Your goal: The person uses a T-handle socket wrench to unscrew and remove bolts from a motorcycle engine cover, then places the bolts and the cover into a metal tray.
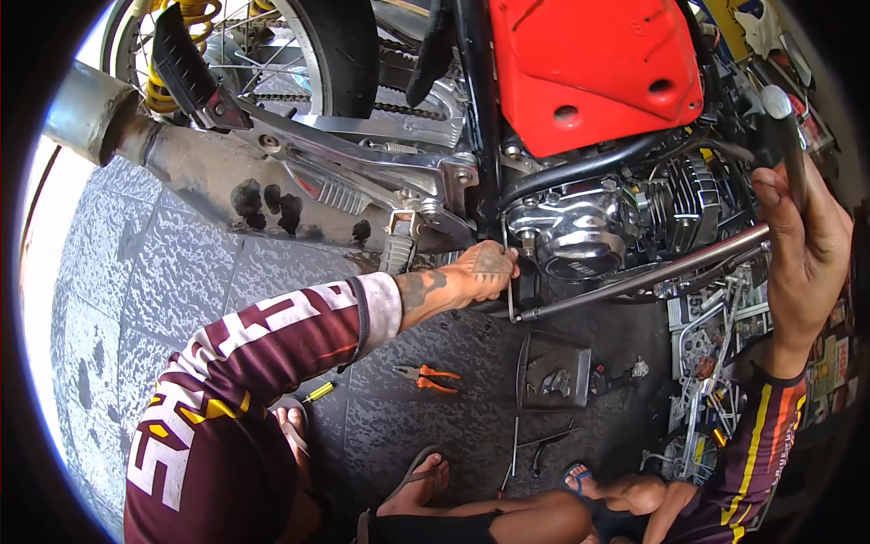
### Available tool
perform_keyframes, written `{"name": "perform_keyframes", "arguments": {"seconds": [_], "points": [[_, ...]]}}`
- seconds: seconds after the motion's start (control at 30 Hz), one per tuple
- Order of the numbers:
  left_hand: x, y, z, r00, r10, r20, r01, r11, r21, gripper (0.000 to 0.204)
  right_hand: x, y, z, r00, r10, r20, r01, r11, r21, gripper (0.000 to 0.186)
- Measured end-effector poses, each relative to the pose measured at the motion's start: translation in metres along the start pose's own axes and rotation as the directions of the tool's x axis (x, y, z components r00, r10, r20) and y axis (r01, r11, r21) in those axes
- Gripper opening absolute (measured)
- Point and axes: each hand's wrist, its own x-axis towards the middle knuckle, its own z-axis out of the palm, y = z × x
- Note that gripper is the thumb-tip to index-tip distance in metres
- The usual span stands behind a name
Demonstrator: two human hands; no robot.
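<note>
My left hand (489, 272) is closed beside the motorcycle's lower frame, around a thin metal rod (510, 295); the fingers partly hide it. Up at the right, my right hand (802, 245) holds a thick metal bar (787, 136) with a round end, the thumb lying along it. A long shiny shaft (671, 265) slants from under my left hand to my right hand; I cannot tell whether it joins the bar. Just beyond my left hand sits the polished engine cover (575, 227). The footpeg (399, 240) is left of that hand.
The rusty exhaust (208, 172) and rear wheel (317, 54) are at left, a red panel (594, 72) above. Orange-handled pliers (426, 377), a yellow screwdriver (319, 392), a grey tray (522, 376) and rods lie on the floor. Another person's knee (634, 495) shows lower right.
</note>
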Motion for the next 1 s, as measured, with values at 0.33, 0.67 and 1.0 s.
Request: {"name": "perform_keyframes", "arguments": {"seconds": [0.33, 0.67, 1.0], "points": [[0.009, -0.005, -0.004, 0.998, -0.027, 0.048, 0.033, 0.992, -0.125, 0.036, 0.023, -0.017, 0.011, 0.986, -0.126, 0.113, 0.123, 0.992, 0.036, 0.023], [0.007, -0.004, -0.003, 0.997, -0.013, 0.079, 0.031, 0.971, -0.238, 0.037, 0.047, -0.045, 0.035, 0.852, -0.355, 0.385, 0.377, 0.926, 0.02, 0.022], [0.011, -0.002, -0.002, 0.995, 0.04, -0.095, -0.042, 0.999, -0.01, 0.038, -0.028, 0.052, 0.034, 0.954, 0.251, -0.164, -0.252, 0.968, 0.013, 0.02]]}}
